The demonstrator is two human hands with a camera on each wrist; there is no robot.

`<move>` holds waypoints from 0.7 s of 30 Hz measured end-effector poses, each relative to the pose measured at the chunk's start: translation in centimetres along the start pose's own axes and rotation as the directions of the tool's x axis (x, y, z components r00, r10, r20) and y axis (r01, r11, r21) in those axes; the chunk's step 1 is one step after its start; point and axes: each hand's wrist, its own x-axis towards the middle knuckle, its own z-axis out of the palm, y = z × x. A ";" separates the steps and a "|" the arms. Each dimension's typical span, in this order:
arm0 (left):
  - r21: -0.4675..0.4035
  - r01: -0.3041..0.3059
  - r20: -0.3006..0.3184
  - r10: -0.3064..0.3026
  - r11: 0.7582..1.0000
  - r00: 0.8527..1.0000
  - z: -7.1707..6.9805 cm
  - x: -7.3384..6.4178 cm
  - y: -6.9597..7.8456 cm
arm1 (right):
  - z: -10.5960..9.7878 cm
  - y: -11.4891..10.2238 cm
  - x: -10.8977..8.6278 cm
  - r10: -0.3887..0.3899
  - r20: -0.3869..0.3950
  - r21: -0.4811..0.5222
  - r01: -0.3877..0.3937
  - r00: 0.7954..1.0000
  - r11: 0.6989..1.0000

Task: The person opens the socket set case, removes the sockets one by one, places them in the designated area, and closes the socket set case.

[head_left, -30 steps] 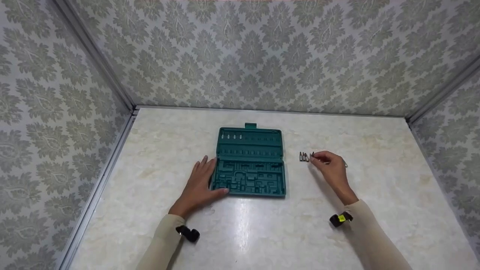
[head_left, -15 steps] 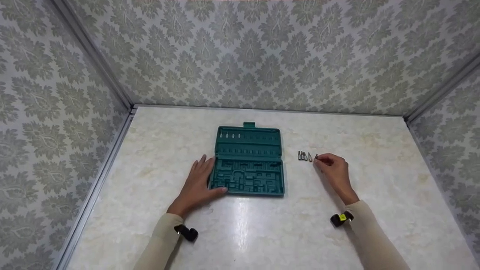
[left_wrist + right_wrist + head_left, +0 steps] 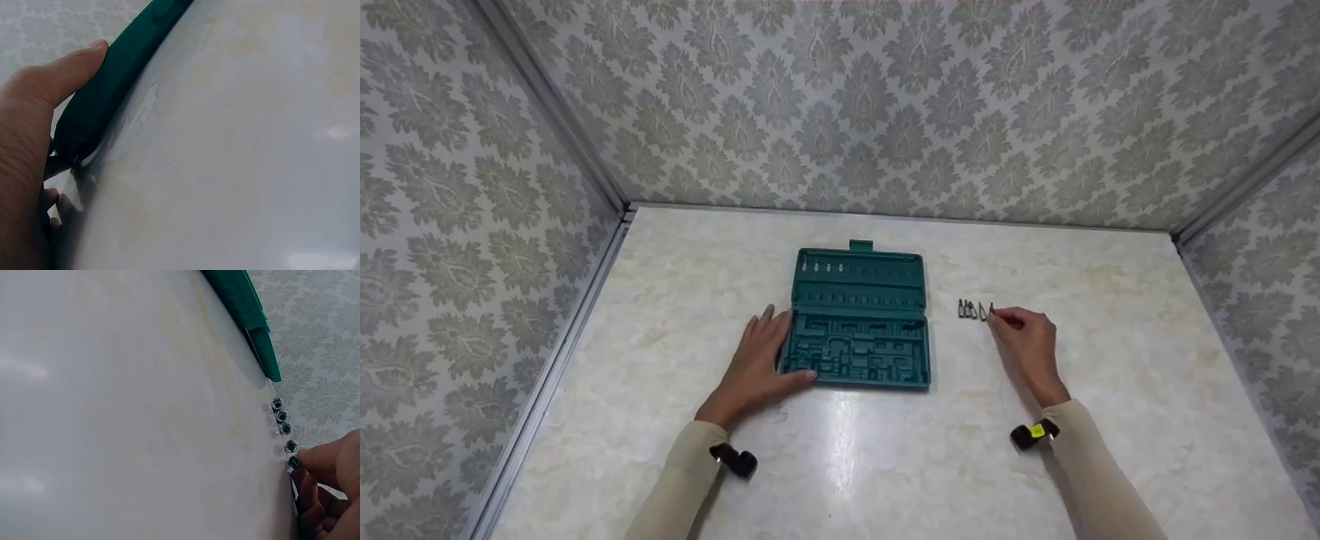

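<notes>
A dark green plastic case (image 3: 855, 305) lies unfolded on the table, with several small silver bits (image 3: 829, 267) standing in the left part of its upper row of slots. My left hand (image 3: 754, 371) rests along the case's left side, fingers extended and thumb over the front rim. To the right of the case, several metal bit sockets (image 3: 967, 309) lie in a short row. Square holes show in their ends in the right wrist view. My right hand (image 3: 1026, 341) pinches the rightmost bit socket (image 3: 293, 462) between thumb and finger; its far part is mostly hidden by the fingers.
A pale marbled table (image 3: 840, 465) carries everything. Patterned wall panels (image 3: 855, 112) enclose it at the back and both sides. The case's latch tab (image 3: 861, 245) sticks out at the far edge. Each wrist wears a black camera (image 3: 735, 460).
My right hand has shifted slightly right along the row and now holds the rightmost bit socket. A metal piece that showed beyond the hand has left that spot. My left hand stays put.
</notes>
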 end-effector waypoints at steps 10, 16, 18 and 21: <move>0.010 0.000 -0.005 0.000 1.000 1.000 -0.2 -0.2 -0.1 | 0.7 -0.8 0.2 0.024 -0.021 -0.047 -0.025 0.999 0.999; 0.015 -0.006 -0.018 0.006 1.000 1.000 -0.3 -0.4 0.0 | 0.8 -0.9 0.1 0.027 -0.013 -0.020 -0.027 1.000 0.999; 0.007 -0.004 -0.015 0.004 1.000 1.000 -0.3 -0.3 0.1 | 0.5 -0.9 0.0 0.038 -0.008 -0.004 -0.038 0.999 0.999; -0.002 -0.005 -0.006 0.005 1.000 1.000 -0.2 -0.2 0.2 | 0.0 -1.0 0.0 0.042 -0.027 0.007 -0.042 0.999 0.999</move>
